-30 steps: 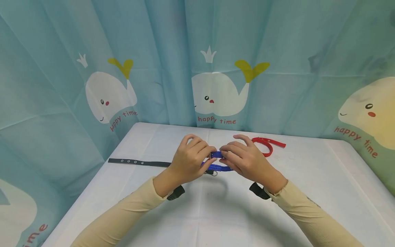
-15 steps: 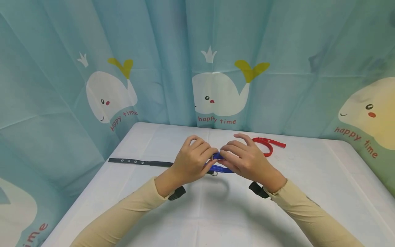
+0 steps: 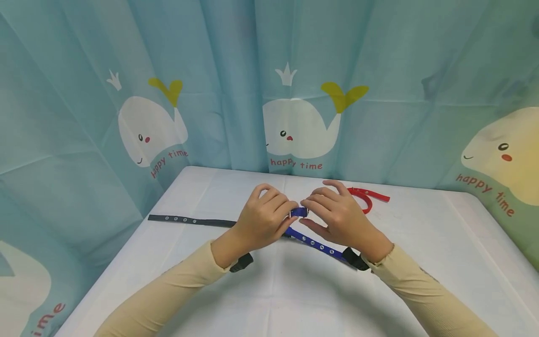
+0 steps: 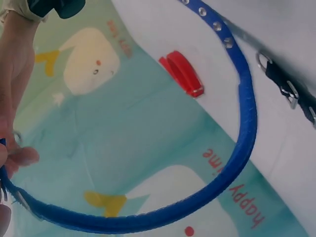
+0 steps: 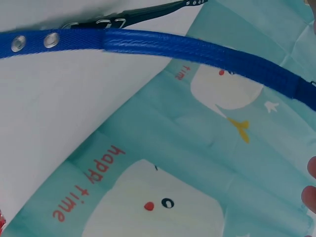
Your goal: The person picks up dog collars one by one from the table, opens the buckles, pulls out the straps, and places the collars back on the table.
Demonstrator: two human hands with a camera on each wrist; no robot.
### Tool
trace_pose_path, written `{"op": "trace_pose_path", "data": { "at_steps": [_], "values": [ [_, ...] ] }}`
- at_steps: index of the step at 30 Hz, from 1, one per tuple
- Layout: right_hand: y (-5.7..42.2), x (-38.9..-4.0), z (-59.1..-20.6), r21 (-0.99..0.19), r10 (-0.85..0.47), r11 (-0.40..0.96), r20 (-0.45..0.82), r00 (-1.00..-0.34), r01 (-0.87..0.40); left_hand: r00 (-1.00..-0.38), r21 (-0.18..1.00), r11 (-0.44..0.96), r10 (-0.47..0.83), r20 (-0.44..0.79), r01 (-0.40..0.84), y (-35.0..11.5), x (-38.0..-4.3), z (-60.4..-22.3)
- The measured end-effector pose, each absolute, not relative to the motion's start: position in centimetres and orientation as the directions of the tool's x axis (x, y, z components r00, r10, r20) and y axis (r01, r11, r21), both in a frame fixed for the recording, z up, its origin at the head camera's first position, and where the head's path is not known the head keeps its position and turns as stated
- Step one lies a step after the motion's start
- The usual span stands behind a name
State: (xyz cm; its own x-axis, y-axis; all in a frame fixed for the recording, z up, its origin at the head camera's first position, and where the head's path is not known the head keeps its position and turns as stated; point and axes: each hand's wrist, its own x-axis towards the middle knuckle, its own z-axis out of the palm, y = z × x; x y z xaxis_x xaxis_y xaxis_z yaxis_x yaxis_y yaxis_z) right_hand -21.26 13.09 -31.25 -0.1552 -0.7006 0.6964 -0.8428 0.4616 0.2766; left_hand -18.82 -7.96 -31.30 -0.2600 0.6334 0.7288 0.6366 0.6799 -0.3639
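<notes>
A blue pet collar [image 3: 299,212] with a metal buckle is raised above the table, and my left hand [image 3: 263,219] pinches it near the buckle end between thumb and fingers. Its eyeletted end [image 3: 322,247] hangs free toward the right wrist. In the left wrist view, the padded band [image 4: 249,121] sweeps round in a wide curve. My right hand [image 3: 342,216] is beside the buckle end, its thumb and fingers spread apart; whether a fingertip touches the buckle cannot be told. In the right wrist view, the padded band [image 5: 197,49] passes above the right fingertips.
A black collar [image 3: 210,223] with eyelets lies stretched across the left of the white table [image 3: 303,299], partly hidden behind the left hand. Behind the right hand lies a coiled red collar [image 3: 370,194]. A blue whale-print curtain [image 3: 231,56] stands along the back.
The eyeletted end of the blue collar has come loose from my right hand and swung down to the right. The right thumb has moved away from the fingers. The left hand keeps its pinch.
</notes>
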Motion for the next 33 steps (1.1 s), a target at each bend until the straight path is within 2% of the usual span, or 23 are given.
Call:
{"op": "trace_pose_path", "data": {
  "at_steps": [4, 14, 18, 23, 30, 33],
  "values": [
    [12.9, -21.1, -31.1, 0.287, -0.707, 0.456, 0.692, -0.148, -0.842, -0.277, -0.354, 0.691, 0.626, 0.729, 0.630, -7.8, -18.8, -31.3],
    [13.4, -21.2, -31.1, 0.308, -0.705, 0.448, 0.699, -0.119, -0.840, -0.398, -0.265, 0.711, 0.617, 0.679, 0.651, -8.1, -18.8, -31.1],
    [13.4, -20.9, -31.1, 0.301, -0.713, 0.446, 0.688, -0.132, -0.843, -0.403, -0.281, 0.702, 0.638, 0.656, 0.654, -8.1, -18.8, -31.3],
    [13.2, -20.9, -31.1, 0.334, -0.711, 0.416, 0.700, -0.073, -0.846, -0.404, -0.299, 0.698, 0.651, 0.642, 0.650, -7.7, -18.9, -31.4],
    [14.9, -20.4, -30.6, 0.355, -0.709, 0.461, 0.699, -0.096, -0.814, -0.529, -0.253, 0.707, 0.677, 0.512, 0.660, -8.3, -19.2, -31.1],
    [15.5, -20.2, -30.6, 0.373, -0.698, 0.452, 0.714, -0.060, -0.810, -0.511, -0.247, 0.678, 0.703, 0.496, 0.692, -8.5, -19.1, -31.0]
  ]
}}
